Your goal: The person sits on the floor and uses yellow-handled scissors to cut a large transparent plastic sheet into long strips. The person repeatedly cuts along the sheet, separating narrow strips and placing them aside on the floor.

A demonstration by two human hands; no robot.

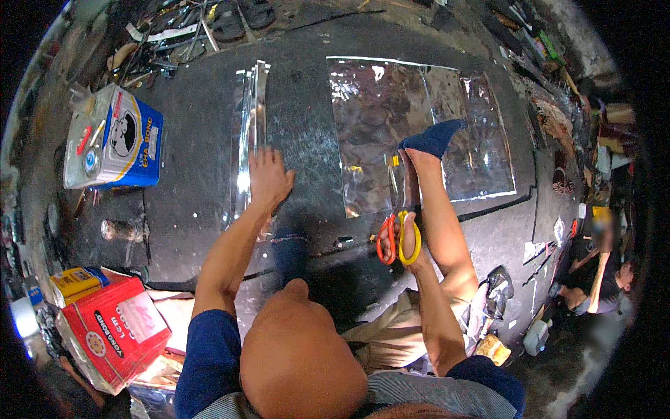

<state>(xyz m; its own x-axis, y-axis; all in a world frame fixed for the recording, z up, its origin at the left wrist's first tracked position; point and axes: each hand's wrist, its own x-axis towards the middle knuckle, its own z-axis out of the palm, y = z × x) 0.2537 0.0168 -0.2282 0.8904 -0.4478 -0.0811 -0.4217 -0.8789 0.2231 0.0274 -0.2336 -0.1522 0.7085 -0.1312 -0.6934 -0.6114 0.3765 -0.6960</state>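
Note:
My left hand (271,174) lies flat with its fingers stretched over a narrow stack of shiny, see-through strips (244,140) on the dark floor mat. In my right hand (407,246) is a pair of scissors (418,234) with one red and one yellow handle loop; the blades point away from me, beside my right shin. A wide, glossy plastic sheet (380,105) is spread out at the right. My foot in a dark blue sock (438,138) rests on that sheet. Part of the sheet is hidden under my foot and leg.
At the left stand a blue and white rectangular tin (136,143), a clear jar (122,230) and a red carton (115,332) with a yellow box (77,285) by it. Scraps (202,35) lie at the far left. Another person (593,262) sits at the right.

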